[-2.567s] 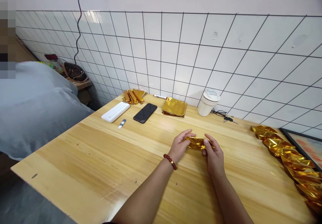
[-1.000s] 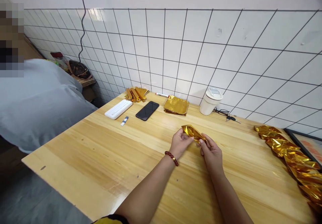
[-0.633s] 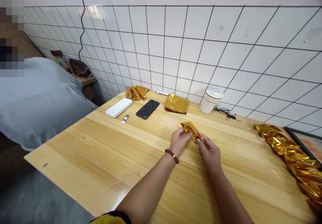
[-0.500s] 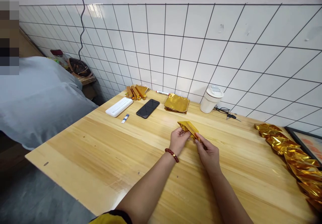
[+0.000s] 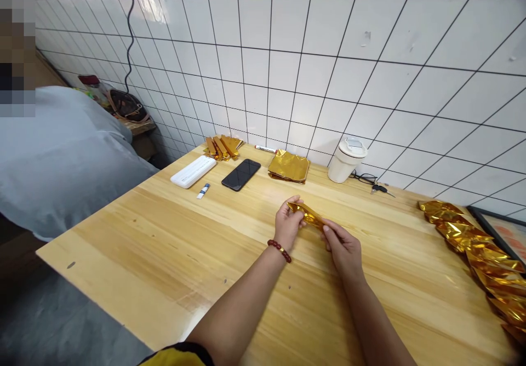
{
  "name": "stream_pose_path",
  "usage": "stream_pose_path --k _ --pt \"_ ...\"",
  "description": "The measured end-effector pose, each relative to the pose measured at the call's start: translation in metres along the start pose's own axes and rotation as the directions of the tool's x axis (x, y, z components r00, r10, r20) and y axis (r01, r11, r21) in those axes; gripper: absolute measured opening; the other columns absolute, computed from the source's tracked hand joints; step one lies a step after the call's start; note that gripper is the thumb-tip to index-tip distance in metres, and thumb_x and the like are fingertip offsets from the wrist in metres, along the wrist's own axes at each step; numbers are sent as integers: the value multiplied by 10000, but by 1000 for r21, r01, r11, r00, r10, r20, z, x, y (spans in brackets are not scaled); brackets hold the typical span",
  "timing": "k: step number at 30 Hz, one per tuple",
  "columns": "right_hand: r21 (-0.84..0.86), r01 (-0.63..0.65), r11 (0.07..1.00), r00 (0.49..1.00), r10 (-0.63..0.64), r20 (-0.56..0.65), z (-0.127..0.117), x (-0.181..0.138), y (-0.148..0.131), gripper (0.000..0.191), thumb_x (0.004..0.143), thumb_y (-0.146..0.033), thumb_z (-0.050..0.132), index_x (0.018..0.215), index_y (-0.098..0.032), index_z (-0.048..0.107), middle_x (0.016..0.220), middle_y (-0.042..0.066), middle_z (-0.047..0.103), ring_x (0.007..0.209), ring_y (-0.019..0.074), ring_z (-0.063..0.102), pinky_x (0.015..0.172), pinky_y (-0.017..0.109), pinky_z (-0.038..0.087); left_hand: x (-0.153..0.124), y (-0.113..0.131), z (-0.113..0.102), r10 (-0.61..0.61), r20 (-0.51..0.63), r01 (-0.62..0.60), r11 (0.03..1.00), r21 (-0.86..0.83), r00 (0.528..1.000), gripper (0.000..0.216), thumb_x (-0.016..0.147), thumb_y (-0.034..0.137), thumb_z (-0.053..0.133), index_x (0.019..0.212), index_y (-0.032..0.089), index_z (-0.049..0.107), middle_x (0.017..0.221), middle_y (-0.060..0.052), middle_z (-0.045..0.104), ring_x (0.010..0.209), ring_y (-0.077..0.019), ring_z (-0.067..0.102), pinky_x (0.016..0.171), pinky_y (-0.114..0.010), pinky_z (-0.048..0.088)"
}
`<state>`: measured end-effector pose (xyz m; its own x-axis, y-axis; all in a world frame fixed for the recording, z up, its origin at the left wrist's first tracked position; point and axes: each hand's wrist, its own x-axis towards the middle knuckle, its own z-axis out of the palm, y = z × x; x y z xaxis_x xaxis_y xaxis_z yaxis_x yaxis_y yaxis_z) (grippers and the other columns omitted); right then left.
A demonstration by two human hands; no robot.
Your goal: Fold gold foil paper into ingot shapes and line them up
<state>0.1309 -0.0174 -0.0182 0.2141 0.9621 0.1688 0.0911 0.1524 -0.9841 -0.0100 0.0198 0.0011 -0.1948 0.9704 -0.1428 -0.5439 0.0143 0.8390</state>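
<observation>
Well, with the black smartphone (image 5: 241, 175) as my landmark, I have both hands working to its right and nearer the wearer, with a folded gold foil piece (image 5: 309, 213) between them. The left hand (image 5: 286, 226) grips the foil's left end, thumb on the near side and fingers behind. The right hand (image 5: 344, 248) pinches the other end between thumb and fingers. I judge that holding thin foil at both ends steadies it and stops the folds springing open. So the foil lies to the right of the left hand's thumb and to the left of the right hand's fingertips, slanting down toward the right. I cannot tell whether it touches the wooden table (image 5: 164, 245).

Just right of the phone sits a stack of gold foil sheets (image 5: 288, 166), probably left there for easy reach. Beyond the phone, to its left, lie gold foil strips (image 5: 222, 148). A white power bank (image 5: 193, 171) lies left of it. A white lidded cup (image 5: 347, 160) stands well to its right, perhaps set back to leave elbow room. Farthest right of the phone, I see a row of crimped gold foil pieces (image 5: 456, 237), overlapping, perhaps to save space.
</observation>
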Motion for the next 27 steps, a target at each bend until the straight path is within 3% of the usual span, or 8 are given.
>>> stream_pose_path --k 4,8,12,15,19,23,27 --pt "199 -82 977 992 99 -76 -4 5 -1 416 731 -507 766 965 -163 766 543 -16 566 445 96 413 442 248 313 -2 3 -1 -35 124 30 999 39 992 291 607 268 761 872 155 719 832 -25 708 468 -39 491 475 -204 373" --pt "298 -76 952 995 92 -39 -7 8 -4 443 729 -490 780 1044 -181 735 567 -25 549 479 100 407 463 250 300 -1 0 1 -43 122 33 996 87 992 258 612 316 782 790 146 701 659 -6 655 466 -69 524 485 -214 387" --pt "240 -77 968 996 87 -28 -5 8 -7 503 624 -476 857 1004 -177 720 574 -44 523 477 91 378 448 242 275 0 -2 1 -17 107 8 996 88 994 326 644 424 793 793 155 685 523 32 568 433 -70 487 463 -203 354" --pt "195 -115 974 989 131 -72 -3 7 -8 411 652 -542 826 735 -173 666 485 -58 441 434 78 311 420 243 213 -2 0 1 -17 171 -4 993 121 985 448 615 515 823 843 153 692 491 52 534 408 -57 443 444 -198 319" --pt "157 -114 981 988 129 -83 -5 6 -8 537 700 -591 782 488 -206 474 434 -49 381 426 77 290 426 262 198 -4 1 1 -30 177 1 987 160 984 539 520 562 869 808 144 691 506 56 546 367 -40 376 392 -206 256" --pt "194 -110 975 988 130 -90 -6 6 -6 536 742 -581 758 490 -206 470 452 -41 400 435 78 295 433 265 197 -2 -4 1 -29 114 7 982 188 993 547 494 636 848 645 153 642 434 61 490 346 -44 325 367 -220 202" --pt "261 -89 961 986 122 -111 -7 9 -6 479 753 -548 759 547 -208 491 483 -46 416 443 79 298 431 257 204 -3 -3 -2 -50 183 0 966 260 982 583 633 721 725 525 185 521 337 54 411 325 -54 317 385 -222 210"
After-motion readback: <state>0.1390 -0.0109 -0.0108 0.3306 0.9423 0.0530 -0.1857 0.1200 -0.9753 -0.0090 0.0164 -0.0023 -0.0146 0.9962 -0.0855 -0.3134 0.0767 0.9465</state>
